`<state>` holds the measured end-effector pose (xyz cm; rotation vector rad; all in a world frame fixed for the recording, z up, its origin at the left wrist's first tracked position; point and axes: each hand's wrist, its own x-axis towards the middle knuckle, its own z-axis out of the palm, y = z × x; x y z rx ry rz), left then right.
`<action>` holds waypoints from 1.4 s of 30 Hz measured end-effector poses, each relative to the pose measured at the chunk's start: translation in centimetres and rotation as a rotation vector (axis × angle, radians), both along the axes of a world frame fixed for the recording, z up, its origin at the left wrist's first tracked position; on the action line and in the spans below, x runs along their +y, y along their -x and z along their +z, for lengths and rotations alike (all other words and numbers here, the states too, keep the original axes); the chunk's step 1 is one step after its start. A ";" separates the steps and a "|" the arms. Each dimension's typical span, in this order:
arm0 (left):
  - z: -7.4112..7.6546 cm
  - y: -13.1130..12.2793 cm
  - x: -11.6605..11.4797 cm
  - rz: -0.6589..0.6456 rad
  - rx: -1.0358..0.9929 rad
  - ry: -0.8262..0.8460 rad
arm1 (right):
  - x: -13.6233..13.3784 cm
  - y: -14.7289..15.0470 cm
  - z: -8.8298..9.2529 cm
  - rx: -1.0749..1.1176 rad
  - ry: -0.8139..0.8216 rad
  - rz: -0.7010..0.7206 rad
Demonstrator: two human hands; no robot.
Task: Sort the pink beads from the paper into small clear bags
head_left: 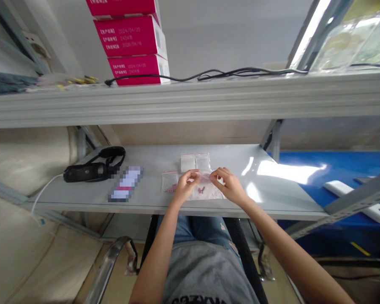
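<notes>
Currently the left hand (186,186) and right hand (227,184) both grip the top edge of a clear zip bag (204,179), their fingers pinched on it, above a grey shelf (145,169). Reddish bits (201,190) show low in the bag. Just left of the hands lies a second zip bag (170,182) with red contents, and two white sachets (188,162) sit beyond. Further left are a black strapped device (90,172) and a blurred object (126,183). On the upper shelf (190,101), stacked pink cartons (131,36) carry printed dates, 2024/04/20 and 2026/04/19.
</notes>
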<state>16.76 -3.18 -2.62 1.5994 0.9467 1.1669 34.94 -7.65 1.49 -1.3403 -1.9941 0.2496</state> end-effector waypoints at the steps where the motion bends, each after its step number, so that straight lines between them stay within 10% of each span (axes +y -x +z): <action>1: 0.1 -0.2 0.1 0.004 -0.021 0.010 | 0.0 -0.1 0.1 0.032 -0.010 -0.015; 14: 1.5 -2.3 0.0 0.027 -0.172 0.020 | 0.9 0.5 -1.1 0.687 0.470 0.084; 42: 1.4 -3.6 -0.9 0.115 -0.092 -0.133 | 1.1 0.5 -2.0 0.792 0.260 0.008</action>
